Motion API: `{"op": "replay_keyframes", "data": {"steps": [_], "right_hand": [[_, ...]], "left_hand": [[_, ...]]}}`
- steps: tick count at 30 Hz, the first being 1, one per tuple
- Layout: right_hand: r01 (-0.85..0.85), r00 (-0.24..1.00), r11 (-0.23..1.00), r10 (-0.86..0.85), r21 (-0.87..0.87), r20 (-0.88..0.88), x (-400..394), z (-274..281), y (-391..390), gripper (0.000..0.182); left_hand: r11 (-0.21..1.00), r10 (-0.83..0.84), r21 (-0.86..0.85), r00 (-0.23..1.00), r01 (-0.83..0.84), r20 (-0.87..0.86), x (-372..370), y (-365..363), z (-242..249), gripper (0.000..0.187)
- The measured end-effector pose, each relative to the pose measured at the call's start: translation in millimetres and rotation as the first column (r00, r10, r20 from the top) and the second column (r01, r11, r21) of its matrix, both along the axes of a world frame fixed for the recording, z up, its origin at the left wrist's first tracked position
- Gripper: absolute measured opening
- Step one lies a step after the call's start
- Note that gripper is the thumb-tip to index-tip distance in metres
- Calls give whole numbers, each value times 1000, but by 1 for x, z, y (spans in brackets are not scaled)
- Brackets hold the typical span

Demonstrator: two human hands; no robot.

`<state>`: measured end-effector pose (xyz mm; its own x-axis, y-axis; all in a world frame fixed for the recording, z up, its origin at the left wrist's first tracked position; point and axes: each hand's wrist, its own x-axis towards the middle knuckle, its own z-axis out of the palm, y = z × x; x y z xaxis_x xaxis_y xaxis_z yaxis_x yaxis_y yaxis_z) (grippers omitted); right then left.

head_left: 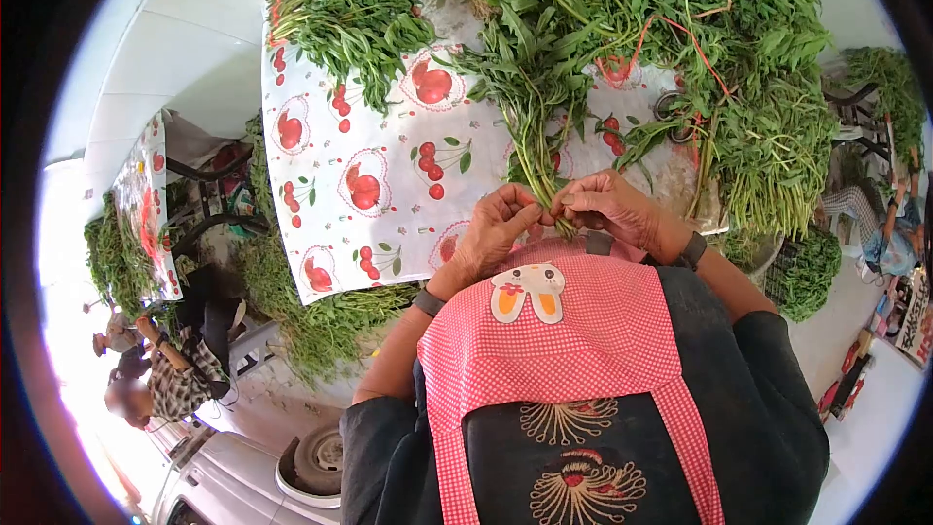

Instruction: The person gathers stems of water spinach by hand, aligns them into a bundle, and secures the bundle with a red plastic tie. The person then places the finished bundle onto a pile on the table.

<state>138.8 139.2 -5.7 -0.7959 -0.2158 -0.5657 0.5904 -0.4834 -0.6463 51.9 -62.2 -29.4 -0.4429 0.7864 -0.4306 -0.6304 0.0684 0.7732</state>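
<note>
Two hands meet at the near edge of the worktop [389, 185], just above the pink checked apron [573, 340]; left hand [496, 228] curled, fingertips pinched on the lower ends of a bunch of green stems [530, 151]; right hand [607, 206] likewise closed, thumb and fingers nipping the same stem ends from the other side; both hands touching at the fingertips; dark band on each wrist.

Bunch of green stems fans up and away from the hands, leafy tops lying across the worktop, cut ends gathered between the fingers; stems lifted slightly at the near end, leaves resting on the cloth.

Worktop covered with a white cloth printed with red cherries and apples in hearts; far side of the worktop heaped with a large pile of leafy greens [622, 10], some tied with a thin red string [680, 34]; smaller heap of greens [350, 0] at the far left corner of the worktop; more greens [311, 321] on the ground below the worktop's left edge; more again [807, 272] below its right corner.

Apron carries a small rabbit patch [528, 290] at the bib, directly under the hands.

Left of the worktop, well apart, another person [160, 374] crouches low beside a second cloth-covered table [146, 204]; what that person's hands do I cannot tell.
</note>
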Motion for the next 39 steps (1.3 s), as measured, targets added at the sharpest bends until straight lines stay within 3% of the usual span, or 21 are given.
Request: {"op": "replay_keyframes", "data": {"steps": [6, 10, 12, 14, 16, 19, 21, 23, 25, 26, 29, 31, 39], "right_hand": [[-14, 1000, 999, 14, -29, -6, 3, -23, 2, 19], [-39, 996, 998, 43, 52, -77, 2, -24, 1, 17], [-72, 995, 991, 79, 109, -62, 5, -27, 3, 17], [-62, 995, 993, 69, 104, -67, 2, -18, 2, 20], [-59, 996, 992, 66, 110, -62, 3, -15, 0, 21], [-50, 991, 985, 69, 167, -112, 0, -16, -1, 22], [-181, 966, 947, 222, 266, -134, -3, -18, -1, 21], [-165, 972, 953, 201, 256, -123, -3, -21, -1, 20], [-149, 977, 958, 182, 247, -115, -3, -22, -1, 19], [-100, 978, 973, 134, 206, -158, -1, -22, -1, 17], [-56, 978, 987, 84, 148, -191, 1, -20, -2, 15], [-60, 979, 989, 85, 134, -187, 1, -19, -3, 13], [-74, 979, 986, 101, 151, -180, 0, -17, -2, 11]], "left_hand": [[1000, -28, -8, 1000, 28, -1, 0, -2, -5, 14], [996, 45, -60, 970, -61, -238, 4, 1, -3, 11], [995, 60, -56, 963, -78, -264, 5, 2, 0, 12], [994, -6, -96, 871, -47, -491, 3, 0, -11, 12], [989, -44, -144, 882, -27, -469, 2, 3, -3, 11], [986, -104, -168, 768, -5, -632, 0, 7, 2, 10], [987, -122, -161, 766, 25, -631, -3, 10, -3, 11], [987, -141, -151, 762, 57, -632, -2, 11, -3, 12], [995, -6, -94, 978, -14, -210, -2, 13, 6, 17], [995, -7, -95, 978, -14, -209, -1, 12, 4, 17], [999, -34, -46, 963, 23, -266, 3, 9, -3, 24], [998, -67, -51, 876, 49, -478, 2, 10, -3, 27], [988, -141, -137, 763, 70, -630, -1, 11, 4, 16]]}}
